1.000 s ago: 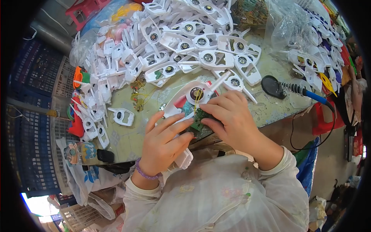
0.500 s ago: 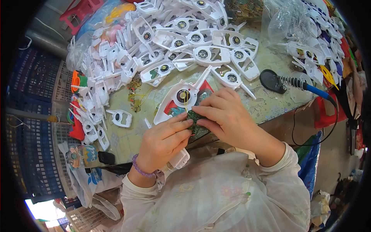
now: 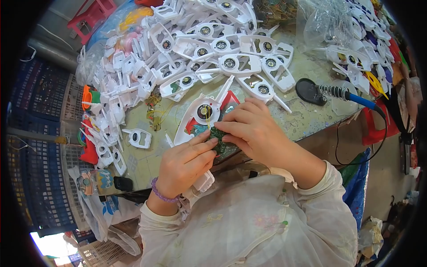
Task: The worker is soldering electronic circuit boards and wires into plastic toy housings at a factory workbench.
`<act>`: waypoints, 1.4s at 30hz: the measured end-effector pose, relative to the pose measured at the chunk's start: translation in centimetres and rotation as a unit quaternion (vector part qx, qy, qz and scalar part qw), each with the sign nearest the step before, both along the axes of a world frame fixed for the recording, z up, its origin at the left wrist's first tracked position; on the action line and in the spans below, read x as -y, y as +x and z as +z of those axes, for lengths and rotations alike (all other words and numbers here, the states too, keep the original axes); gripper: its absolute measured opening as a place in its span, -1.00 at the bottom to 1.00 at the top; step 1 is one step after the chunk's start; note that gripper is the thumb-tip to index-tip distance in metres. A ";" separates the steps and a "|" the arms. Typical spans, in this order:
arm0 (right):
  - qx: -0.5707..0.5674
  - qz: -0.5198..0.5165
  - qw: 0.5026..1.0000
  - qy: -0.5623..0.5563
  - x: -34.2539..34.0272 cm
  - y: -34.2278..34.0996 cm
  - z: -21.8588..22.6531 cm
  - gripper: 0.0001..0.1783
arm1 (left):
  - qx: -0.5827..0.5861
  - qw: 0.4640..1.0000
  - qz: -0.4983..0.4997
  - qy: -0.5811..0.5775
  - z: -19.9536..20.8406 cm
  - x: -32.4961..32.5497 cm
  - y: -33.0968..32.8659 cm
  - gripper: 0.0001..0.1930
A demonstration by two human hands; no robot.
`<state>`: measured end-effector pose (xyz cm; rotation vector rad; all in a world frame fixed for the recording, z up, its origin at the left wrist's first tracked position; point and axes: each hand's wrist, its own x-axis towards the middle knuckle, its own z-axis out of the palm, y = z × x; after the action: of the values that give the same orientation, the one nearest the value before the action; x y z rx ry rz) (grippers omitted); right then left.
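Note:
Between my two hands is a small green circuit board. My left hand pinches its left side, and my right hand grips its upper right edge with thumb and fingertips. Thin yellow wires run from near the board up to a round speaker set in a white plastic housing. That housing lies just beyond my fingers, over a red and teal piece. Another white plastic part shows below my left hand, partly hidden by it.
A large heap of white housings with speakers covers the back of the table. At right, a blue-handled soldering iron rests in a coil stand, its cord hanging down. Wired boards and a lone housing lie at left.
My view has shifted slightly, so the table things sit a little further left. Both hands stay on the circuit board, with only small finger movement.

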<state>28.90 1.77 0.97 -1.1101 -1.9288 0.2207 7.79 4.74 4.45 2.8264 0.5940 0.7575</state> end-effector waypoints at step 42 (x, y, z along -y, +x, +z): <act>-0.019 0.055 0.998 -0.032 -1.3 0.3 -0.2 -0.71 | -0.001 0.996 -0.090 -0.011 0.4 -2.4 -0.1 -0.77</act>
<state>29.17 3.11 0.78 -1.0365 -1.9632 0.3637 7.69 7.14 4.88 2.8124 0.3405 0.7105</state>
